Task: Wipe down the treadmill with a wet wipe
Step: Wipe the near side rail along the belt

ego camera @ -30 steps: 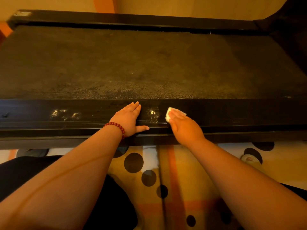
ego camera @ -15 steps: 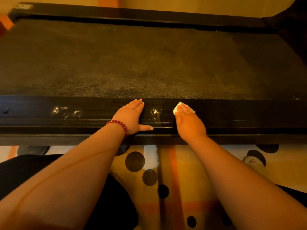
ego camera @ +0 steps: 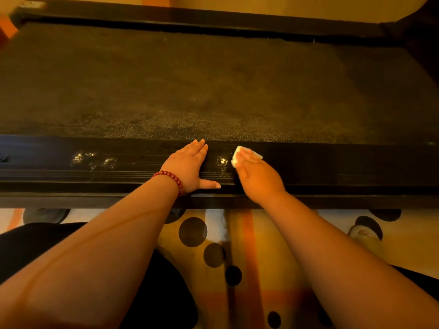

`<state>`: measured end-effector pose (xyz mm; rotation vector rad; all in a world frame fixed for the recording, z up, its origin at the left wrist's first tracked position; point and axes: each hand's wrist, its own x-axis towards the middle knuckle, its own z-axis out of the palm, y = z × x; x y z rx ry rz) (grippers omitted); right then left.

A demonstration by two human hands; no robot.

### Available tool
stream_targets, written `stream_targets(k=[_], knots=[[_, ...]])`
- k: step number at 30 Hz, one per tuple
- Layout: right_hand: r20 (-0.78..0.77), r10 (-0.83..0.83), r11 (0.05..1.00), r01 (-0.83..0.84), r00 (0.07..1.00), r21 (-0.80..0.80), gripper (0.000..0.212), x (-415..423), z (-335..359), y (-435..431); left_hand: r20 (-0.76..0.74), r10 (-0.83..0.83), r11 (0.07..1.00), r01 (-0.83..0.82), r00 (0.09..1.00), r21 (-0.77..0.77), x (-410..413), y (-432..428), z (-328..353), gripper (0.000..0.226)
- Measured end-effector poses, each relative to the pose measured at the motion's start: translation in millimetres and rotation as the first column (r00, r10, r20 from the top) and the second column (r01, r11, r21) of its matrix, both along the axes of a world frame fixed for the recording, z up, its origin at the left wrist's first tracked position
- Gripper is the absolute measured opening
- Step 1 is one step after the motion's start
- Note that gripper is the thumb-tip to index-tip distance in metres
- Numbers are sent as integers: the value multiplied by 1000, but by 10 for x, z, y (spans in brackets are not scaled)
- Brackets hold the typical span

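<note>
The black treadmill lies across the view, with its dusty belt [ego camera: 213, 79] behind and the ribbed near side rail [ego camera: 344, 165] in front. A small folded white wet wipe [ego camera: 237, 155] lies on that rail under the straight fingers of my right hand [ego camera: 259, 178], which presses it flat. Just left of it, my left hand [ego camera: 187, 165] rests palm down on the rail with the thumb spread out. A red bead bracelet [ego camera: 172, 178] is on the left wrist. Shiny wet patches [ego camera: 95, 160] show on the rail farther left.
The treadmill's far rail [ego camera: 213, 22] runs along a yellow wall, and a dark upright part [ego camera: 418, 36] stands at the far right. Below the near rail is a yellow rug with black dots [ego camera: 192, 231] and an orange stripe. My dark-clothed knee [ego camera: 35, 245] is at the lower left.
My right hand slid the wipe to the right along the rail, then back left toward my left hand. The left hand stayed planted.
</note>
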<state>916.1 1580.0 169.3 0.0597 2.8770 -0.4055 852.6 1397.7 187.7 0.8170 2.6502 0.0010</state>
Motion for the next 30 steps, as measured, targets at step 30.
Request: stream_targets(k=[30], knots=[[-27, -136, 984, 131, 990, -118, 47, -356, 4, 239, -1, 16, 999, -16, 1000, 38, -52, 36, -79, 120]])
